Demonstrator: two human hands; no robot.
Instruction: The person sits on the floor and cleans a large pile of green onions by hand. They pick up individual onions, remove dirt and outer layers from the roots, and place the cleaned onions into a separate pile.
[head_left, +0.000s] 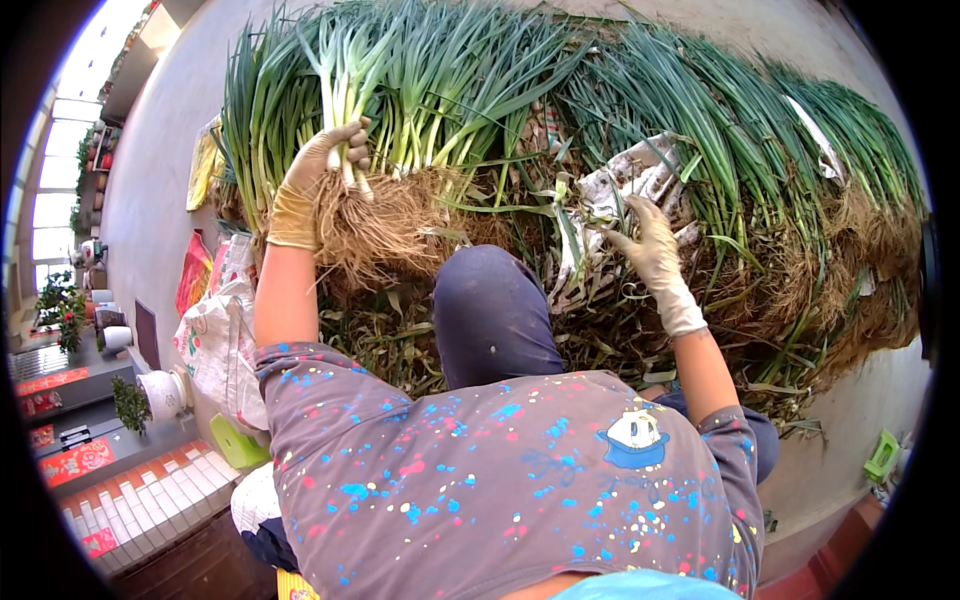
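My left hand (315, 169), in a stained rubber glove, grips a small bunch of green onions (343, 97) by the white stems, just above the roots. Their green leaves point away from me. Beneath and beside the bunch lies a row of more green onions (420, 112), with a mat of brown roots (390, 225) towards me. My right hand (652, 251), gloved too, has its fingers apart and holds nothing. It hovers by a crumpled, dirty white sack (630, 180) and peeled leaf scraps (574, 255); whether the fingertips touch them I cannot tell.
A long heap of green onions (705, 150) with soil-caked roots stretches right. Withered leaves (375, 337) litter the ground around my knee (491, 315). At left are a white woven sack (221, 337), a green plastic stool (238, 442) and a potted plant (161, 394).
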